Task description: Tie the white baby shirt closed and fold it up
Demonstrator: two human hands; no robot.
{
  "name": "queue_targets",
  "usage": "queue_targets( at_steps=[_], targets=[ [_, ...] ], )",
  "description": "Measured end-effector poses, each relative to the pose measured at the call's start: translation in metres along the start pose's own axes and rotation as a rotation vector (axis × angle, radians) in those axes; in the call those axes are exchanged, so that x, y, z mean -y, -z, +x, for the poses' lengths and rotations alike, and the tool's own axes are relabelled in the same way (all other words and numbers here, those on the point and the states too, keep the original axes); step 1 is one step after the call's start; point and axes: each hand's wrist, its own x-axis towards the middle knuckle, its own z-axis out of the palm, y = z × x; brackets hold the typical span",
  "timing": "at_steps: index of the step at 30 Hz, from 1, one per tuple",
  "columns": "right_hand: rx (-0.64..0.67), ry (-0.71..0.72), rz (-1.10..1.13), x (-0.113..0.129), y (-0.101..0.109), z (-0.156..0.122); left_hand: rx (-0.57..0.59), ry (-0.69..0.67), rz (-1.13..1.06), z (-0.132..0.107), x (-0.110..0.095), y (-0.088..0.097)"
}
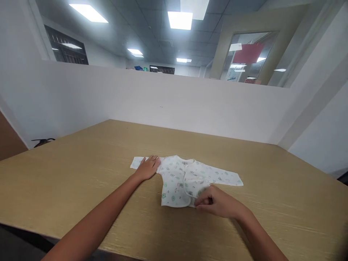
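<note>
A small white baby shirt (174,181) with a green and grey animal print lies on the table, its sleeves spread to both sides. My left hand (148,167) rests flat on the left sleeve near the shoulder, fingers stretched out, partly covering it. At the lower right of the shirt, my right hand (217,201) is closed in a pinch on the front panel near the hem. That panel is folded and bunched a little, and the hand hides the corner it grips. The right sleeve (227,177) lies straight out, untouched.
The wood-coloured table (81,174) has its near edge below my forearms. A low white partition (174,98) runs along its far side, with walls at left and right. A dark object (43,141) shows beyond the left edge.
</note>
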Motion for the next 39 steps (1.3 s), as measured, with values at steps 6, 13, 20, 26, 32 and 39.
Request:
queue_targets(
  at_steps=[6, 13, 20, 26, 32, 39],
  targets=[
    [0.112, 0.008, 0.104, 0.016, 0.003, -0.007, 0.005, -0.031, 0.070, 0.002, 0.002, -0.003],
    [-0.151, 0.040, 0.060, 0.012, -0.019, 0.004, -0.030, -0.051, 0.108, -0.002, 0.003, -0.005],
    [-0.435, 0.232, -0.245, 0.014, -0.059, 0.029, -0.099, -0.054, 0.078, -0.004, -0.005, -0.002],
    [-0.581, 0.277, -0.269, 0.013, -0.075, 0.041, -0.111, -0.604, -0.172, -0.037, -0.048, 0.026],
    [-0.706, 0.259, -0.169, 0.014, -0.072, 0.042, -0.048, -0.832, -0.060, -0.051, -0.078, 0.007],
    [-0.859, 0.388, -0.152, 0.021, -0.072, 0.037, -0.122, -0.848, -0.241, -0.052, -0.074, -0.001]
  ],
)
